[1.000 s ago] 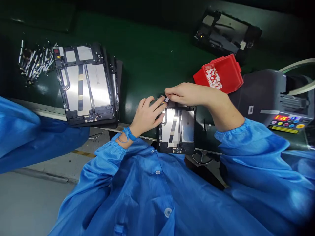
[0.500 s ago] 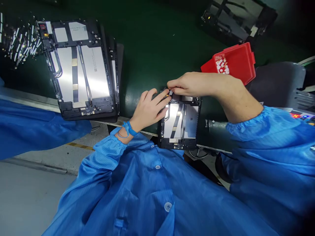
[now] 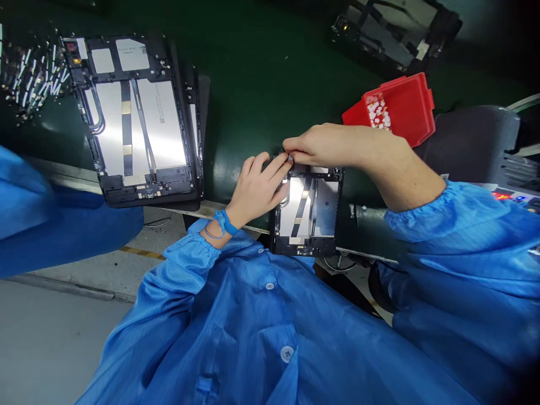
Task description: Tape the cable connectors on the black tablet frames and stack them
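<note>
An opened tablet [image 3: 314, 208] with its inside showing lies at the table's front edge, silver panels and dark ribbon cables exposed. My left hand [image 3: 258, 188] reaches over its upper left corner, fingers stretched and somewhat apart, the fingertips resting at that corner. From the other side my right hand [image 3: 323, 147] comes in with thumb and forefinger pinched together at the same corner. Whatever lies between those fingertips is too small and too covered to name. The corner itself is mostly hidden by both hands.
Several similar opened tablets [image 3: 135, 124] are stacked at the left. Small shiny parts [image 3: 36, 79] lie beyond them. A red box [image 3: 407, 107] with small white pieces stands behind my right forearm. More opened tablets [image 3: 392, 34] sit at the back right. A blue sleeve [image 3: 25, 197] shows at far left.
Both hands stay at the tablet's corner, with only slight finger shifts. The blue sleeve at the far left has changed position and come higher. The view has shifted slightly.
</note>
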A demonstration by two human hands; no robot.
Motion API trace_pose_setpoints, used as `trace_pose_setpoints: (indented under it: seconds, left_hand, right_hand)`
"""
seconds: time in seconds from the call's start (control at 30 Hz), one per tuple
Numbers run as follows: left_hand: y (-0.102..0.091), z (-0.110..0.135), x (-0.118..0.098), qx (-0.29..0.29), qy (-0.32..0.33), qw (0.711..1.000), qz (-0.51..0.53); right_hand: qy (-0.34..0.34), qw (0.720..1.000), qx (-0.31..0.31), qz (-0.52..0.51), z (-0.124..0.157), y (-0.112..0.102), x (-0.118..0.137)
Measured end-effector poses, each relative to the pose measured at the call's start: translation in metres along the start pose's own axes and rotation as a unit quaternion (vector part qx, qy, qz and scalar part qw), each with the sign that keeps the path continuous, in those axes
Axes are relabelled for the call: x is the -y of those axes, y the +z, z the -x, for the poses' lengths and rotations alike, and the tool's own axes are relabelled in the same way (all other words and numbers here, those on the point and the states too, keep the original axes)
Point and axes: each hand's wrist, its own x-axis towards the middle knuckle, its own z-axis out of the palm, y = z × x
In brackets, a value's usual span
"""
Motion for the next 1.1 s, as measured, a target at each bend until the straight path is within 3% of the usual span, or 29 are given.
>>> trace_pose_setpoints:
  seconds: [0.17,0.27,0.7,0.83,0.9,1.0,1.1]
  left_hand:
    - [0.003,0.002,-0.003,-0.002,-0.003,1.0,-0.01]
    - [0.001,0.003,-0.003,-0.004,0.001,1.0,-0.016]
    - [0.001,0.005,-0.001,-0.024,0.009,0.999,-0.032]
    - [0.002,0.003,-0.001,-0.029,0.007,0.999,-0.039]
    - [0.0,0.0,-0.002,-0.03,-0.006,0.999,-0.038]
    - [-0.005,0.009,-0.008,-0.049,-0.048,0.998,-0.009]
    - [-0.005,0.044,-0.023,-0.113,-0.104,0.982,0.108]
  right_hand:
    - [0.035,0.997,-0.063,-0.013,0.008,0.008,0.009]
    - [0.032,0.997,-0.069,-0.005,0.006,0.008,0.01]
    - [0.039,0.999,-0.033,-0.006,-0.021,-0.018,-0.006]
    - [0.078,0.996,0.024,-0.042,-0.027,-0.024,-0.008]
    - [0.101,0.993,0.024,-0.055,-0.026,-0.028,-0.004]
    - [0.102,0.987,-0.1,-0.074,-0.002,-0.022,0.016]
    - [0.09,0.931,-0.312,-0.166,0.054,0.02,0.047]
